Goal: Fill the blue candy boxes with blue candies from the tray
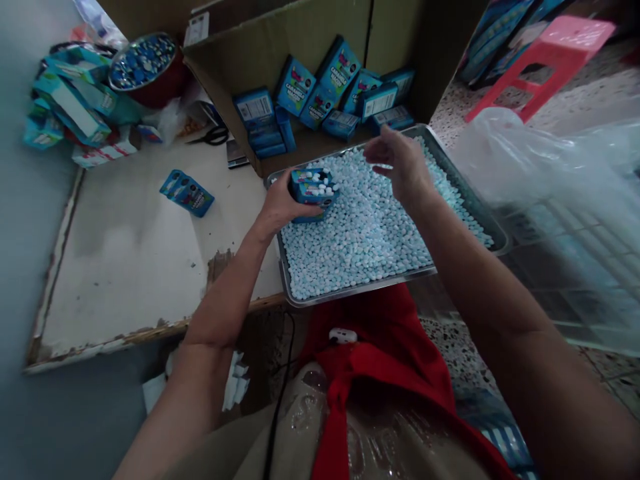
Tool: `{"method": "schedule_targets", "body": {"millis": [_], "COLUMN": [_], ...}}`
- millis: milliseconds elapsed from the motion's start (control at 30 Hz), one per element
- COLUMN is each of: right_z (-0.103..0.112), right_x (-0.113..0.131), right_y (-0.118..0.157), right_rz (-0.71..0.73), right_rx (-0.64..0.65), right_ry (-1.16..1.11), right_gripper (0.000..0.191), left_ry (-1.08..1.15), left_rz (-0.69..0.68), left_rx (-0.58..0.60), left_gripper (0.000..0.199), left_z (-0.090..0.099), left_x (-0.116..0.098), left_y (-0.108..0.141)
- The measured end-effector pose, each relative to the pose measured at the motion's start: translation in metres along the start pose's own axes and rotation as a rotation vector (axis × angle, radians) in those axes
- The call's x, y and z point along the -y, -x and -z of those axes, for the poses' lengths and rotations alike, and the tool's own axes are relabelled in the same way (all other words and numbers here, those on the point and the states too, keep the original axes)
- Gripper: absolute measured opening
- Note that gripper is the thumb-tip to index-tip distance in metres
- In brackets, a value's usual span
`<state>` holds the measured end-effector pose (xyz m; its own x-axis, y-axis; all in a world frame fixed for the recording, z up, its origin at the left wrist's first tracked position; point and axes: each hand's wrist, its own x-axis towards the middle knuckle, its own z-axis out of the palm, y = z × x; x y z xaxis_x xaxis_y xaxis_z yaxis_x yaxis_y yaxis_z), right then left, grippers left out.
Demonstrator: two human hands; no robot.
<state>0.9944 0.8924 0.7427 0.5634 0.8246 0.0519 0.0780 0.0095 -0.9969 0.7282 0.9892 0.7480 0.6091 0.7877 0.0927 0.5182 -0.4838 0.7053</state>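
Note:
My left hand (283, 204) is wrapped round small blue candy boxes (314, 193), held upright over the left side of a metal tray (360, 289). Their tops are open, and white candies show at the openings. Loose pale blue and white candies (360, 233) cover the tray. Above its right half hovers my right hand (397, 163), fingers loosely bent and apart, with nothing visible in them. Behind the tray, a large cardboard carton (280, 47) lies with its opening towards me. Several filled-looking blue candy boxes (330, 87) are piled inside it.
On the white table (125, 267) at left stand more blue boxes (187, 193). Farther back are a bowl of wrapped sweets (145, 63), scissors (213, 137) and heaped cartons (73, 93). At right are a pink stool (545, 63) and a plastic-covered crate (565, 253).

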Motion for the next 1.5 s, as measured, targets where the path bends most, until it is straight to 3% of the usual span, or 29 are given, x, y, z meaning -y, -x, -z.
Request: {"method": "schedule_targets", "body": {"millis": [100, 200, 367, 467, 533, 667, 833, 933, 1033, 1133, 1300, 1500], "right_z": [0.002, -0.004, -0.034, -0.050, -0.055, -0.056, -0.058, -0.061, -0.065, -0.068, -0.068, -0.070], "right_x": [-0.032, -0.047, -0.057, -0.065, -0.067, -0.061, -0.040, -0.018, 0.008, 0.031, 0.055, 0.058], "right_y": [-0.021, -0.040, -0.067, -0.072, -0.066, -0.038, -0.003, 0.003, -0.002, -0.012, -0.015, -0.007], "right_rz": [0.179, 0.333, 0.442, 0.457, 0.440, 0.323, 0.163, 0.164, 0.187, 0.096, 0.058, 0.082], "right_rx": [-0.016, 0.033, 0.437, 0.548, 0.505, 0.301, 0.068, -0.026, -0.008, 0.024, 0.063, 0.107], "right_ry": [0.216, 0.430, 0.572, 0.602, 0.656, 0.658, 0.261, 0.004, -0.245, -0.307, -0.237, -0.242], "right_gripper": [0.064, 0.060, 0.041, 0.030, 0.025, 0.025, 0.052, 0.062, 0.073, 0.082, 0.091, 0.088], "left_ry": [-0.143, -0.332, -0.474, -0.453, -0.430, -0.407, -0.365, -0.224, -0.068, 0.011, 0.045, 0.058], "left_rz": [0.071, 0.111, 0.141, 0.172, 0.175, 0.138, 0.082, 0.025, -0.063, -0.106, -0.135, -0.134], "left_rx": [0.009, 0.078, 0.287, 0.313, 0.293, 0.275, 0.219, 0.079, -0.122, -0.217, -0.242, -0.235], "left_gripper": [0.085, 0.074, 0.070, 0.068, 0.066, 0.067, 0.076, 0.080, 0.084, 0.087, 0.087, 0.078], "left_z": [0.021, 0.037, 0.027, 0.016, 0.010, -0.003, -0.013, -0.016, -0.025, -0.036, -0.039, -0.038], "left_x": [-0.010, -0.023, -0.028, -0.022, -0.020, -0.028, -0.051, -0.048, -0.034, -0.023, -0.025, -0.020], "left_y": [0.002, -0.002, -0.031, -0.050, -0.057, -0.063, -0.053, -0.034, -0.015, -0.007, -0.011, -0.022]}}
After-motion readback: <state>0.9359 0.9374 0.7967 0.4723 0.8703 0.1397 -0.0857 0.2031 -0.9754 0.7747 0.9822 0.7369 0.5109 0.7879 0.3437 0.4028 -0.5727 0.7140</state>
